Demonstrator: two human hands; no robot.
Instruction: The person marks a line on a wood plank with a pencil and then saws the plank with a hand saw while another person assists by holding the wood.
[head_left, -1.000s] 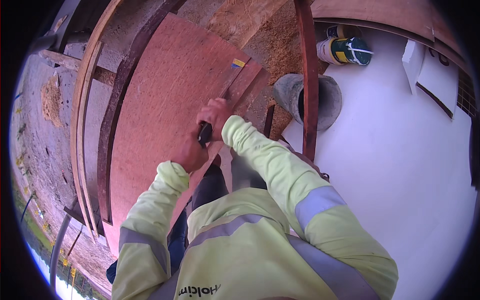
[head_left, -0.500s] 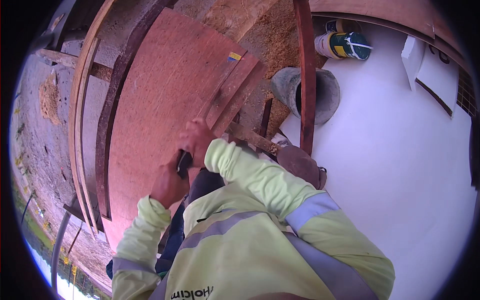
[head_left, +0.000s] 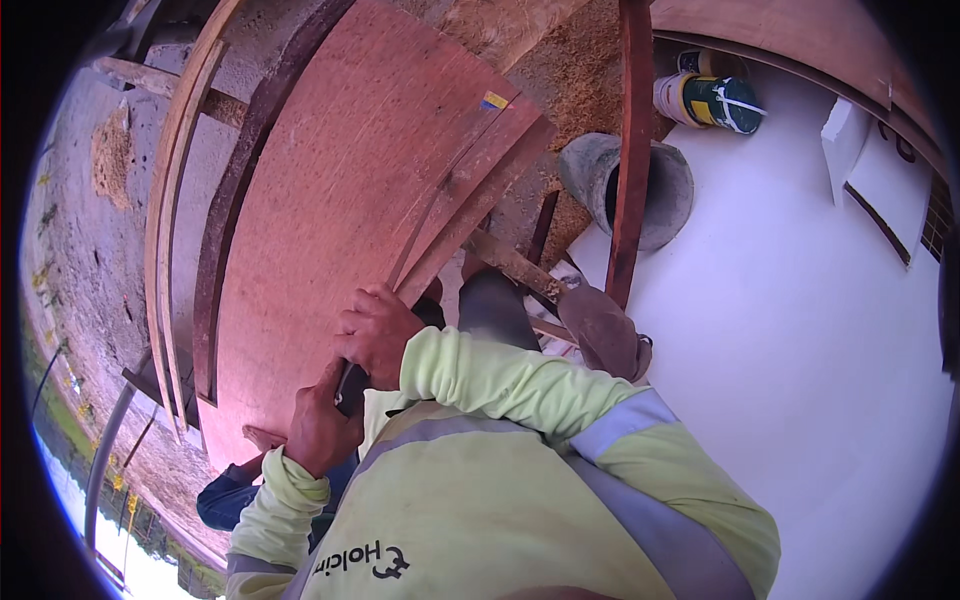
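Lying before me, a reddish board (head_left: 330, 190) has a narrow strip (head_left: 460, 205) along its right edge. Near its lower end the right hand (head_left: 378, 333) curls, hold unclear; the left hand (head_left: 322, 427) grips a dark handle (head_left: 350, 388) between them. If it slips, the right hand could get scraped.

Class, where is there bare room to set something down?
Bare: plywood between dark beam and long seam; white surface right of the grey container. Crowded: the plywood's near edge, where left hand and right hand flank a black handle.
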